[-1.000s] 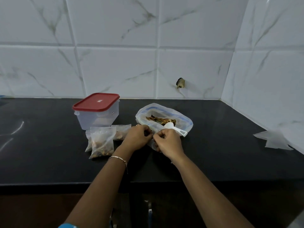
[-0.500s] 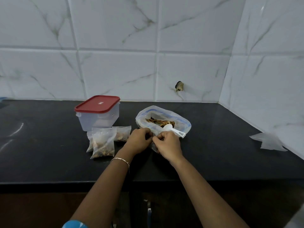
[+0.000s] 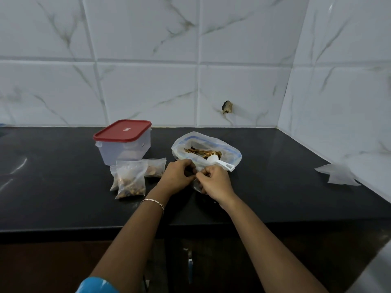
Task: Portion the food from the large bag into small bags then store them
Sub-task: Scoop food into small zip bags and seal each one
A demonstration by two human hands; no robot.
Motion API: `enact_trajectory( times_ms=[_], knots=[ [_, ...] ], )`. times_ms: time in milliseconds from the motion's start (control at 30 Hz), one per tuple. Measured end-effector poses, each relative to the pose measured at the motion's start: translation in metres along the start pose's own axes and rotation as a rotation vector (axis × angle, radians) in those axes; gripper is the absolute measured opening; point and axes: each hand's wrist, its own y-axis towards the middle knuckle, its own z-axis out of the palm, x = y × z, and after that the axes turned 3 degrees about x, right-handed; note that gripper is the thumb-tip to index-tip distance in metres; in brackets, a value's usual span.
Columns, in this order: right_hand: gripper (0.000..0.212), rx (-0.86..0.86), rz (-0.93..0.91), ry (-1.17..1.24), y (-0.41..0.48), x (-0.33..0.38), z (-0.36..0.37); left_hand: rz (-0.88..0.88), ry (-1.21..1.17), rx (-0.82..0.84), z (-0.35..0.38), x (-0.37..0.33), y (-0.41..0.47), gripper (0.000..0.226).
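Note:
A large clear bag (image 3: 229,150) with a blue zip strip lies open on the black counter (image 3: 275,187), brown food inside, and a white scoop (image 3: 220,162) rests in its mouth. Just in front of it my left hand (image 3: 176,178) and my right hand (image 3: 214,182) pinch the top of a small clear bag (image 3: 196,185), mostly hidden under my fingers. Three filled small bags (image 3: 131,179) lie to the left. Behind them stands a clear container with a red lid (image 3: 123,140), closed.
A few empty small bags (image 3: 336,174) lie at the counter's right end by the side wall. White marble tiles back the counter. A dark cabinet front is below the counter edge.
Both hands stay together on the small bag's top; the fingers shift only slightly. The camera view has drifted a little.

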Motion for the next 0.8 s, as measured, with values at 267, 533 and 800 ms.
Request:
enact_trajectory(
  times_ms=[267,533,800],
  knots=[
    [0.021,0.044,0.027,-0.009,-0.01,0.005,-0.015,-0.077,0.031,0.121,-0.002,-0.013,-0.001,0.028],
    [0.019,0.013,0.037,-0.079,-0.02,0.003,-0.028,-0.116,0.061,0.26,-0.008,-0.027,-0.003,0.037],
    [0.016,0.117,0.072,-0.002,-0.017,0.002,-0.039,-0.114,0.071,0.266,-0.007,-0.028,-0.002,0.038]
  ],
)
